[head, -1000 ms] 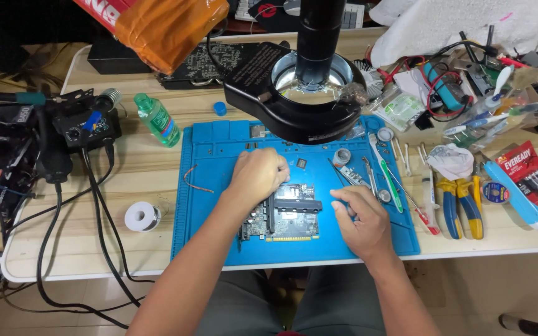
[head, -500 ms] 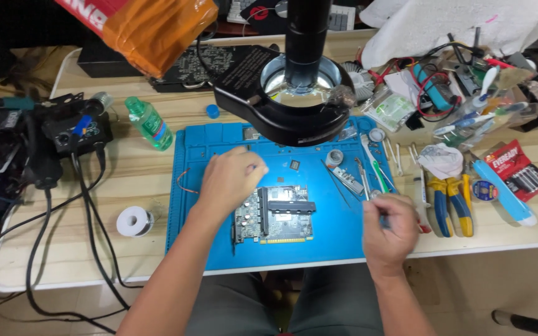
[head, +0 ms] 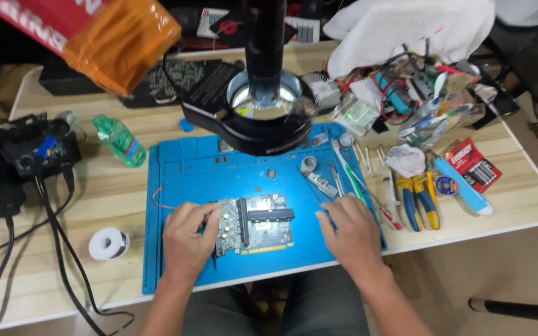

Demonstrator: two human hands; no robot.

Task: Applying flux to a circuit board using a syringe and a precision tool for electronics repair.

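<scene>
Overhead view of a repair bench. A green circuit board [head: 253,224] lies flat near the lower middle of the frame on a blue work mat [head: 182,168], which shields the pale wooden counter [head: 518,205] and keeps small parts together. The left hand [head: 185,239] grips the board's left edge, fingers curled over it, apparently to keep it from sliding. The right hand [head: 351,231] rests just right of the board on the mat with fingers bent; whether it pinches a small tool cannot be told. A black magnifier lamp [head: 263,109] hangs over the top of the mat, placed so that work can be slid beneath its lens. Hand tools sit within reach at right: tweezers [head: 337,177] on the mat, then yellow-and-blue pliers [head: 420,200] on the counter. A roll of solder [head: 108,242] lies at lower left, a small green bottle [head: 119,142] with a coloured label at left of the mat. At right, a red-and-black battery pack [head: 473,165], flat and rectangular, lies beside a blue-and-white pen-shaped tool [head: 465,185]. An orange plastic bag [head: 122,40] with a red band fills the upper left; a white cloth [head: 406,25] covers the upper right.
</scene>
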